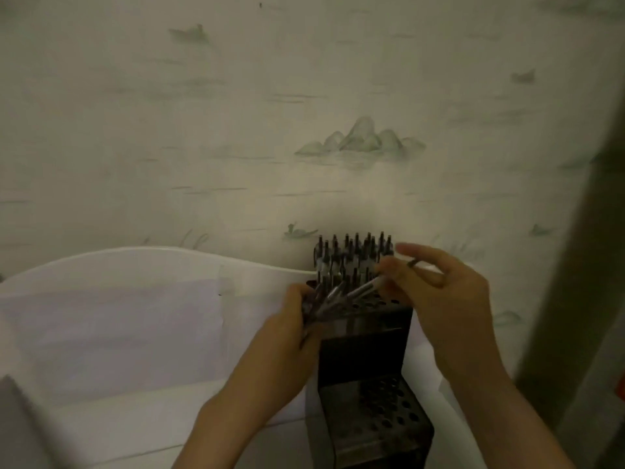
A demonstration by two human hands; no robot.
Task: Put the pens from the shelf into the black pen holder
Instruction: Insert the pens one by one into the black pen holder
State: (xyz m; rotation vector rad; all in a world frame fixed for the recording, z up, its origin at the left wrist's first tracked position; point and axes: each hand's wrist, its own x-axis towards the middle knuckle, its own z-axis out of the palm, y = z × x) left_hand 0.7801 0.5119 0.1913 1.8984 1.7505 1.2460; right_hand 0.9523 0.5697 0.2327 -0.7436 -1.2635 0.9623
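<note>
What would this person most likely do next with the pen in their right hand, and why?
Probably lower that pen into an open hole on the black pen holder. The right hand pinches it just above the upper tier, the back rows are already filled, and the left hand grips more pens waiting.

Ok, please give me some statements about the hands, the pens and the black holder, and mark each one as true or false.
1. The left hand grips a bundle of pens. True.
2. The black pen holder has no pens in it. False: many pens stand upright in its rear holes.
3. The right hand pinches one pen over the holder's top tier. True.
4. The lower front tier is full of pens. False: its holes show empty.
5. The holder stands near a patterned wall. True.
</note>
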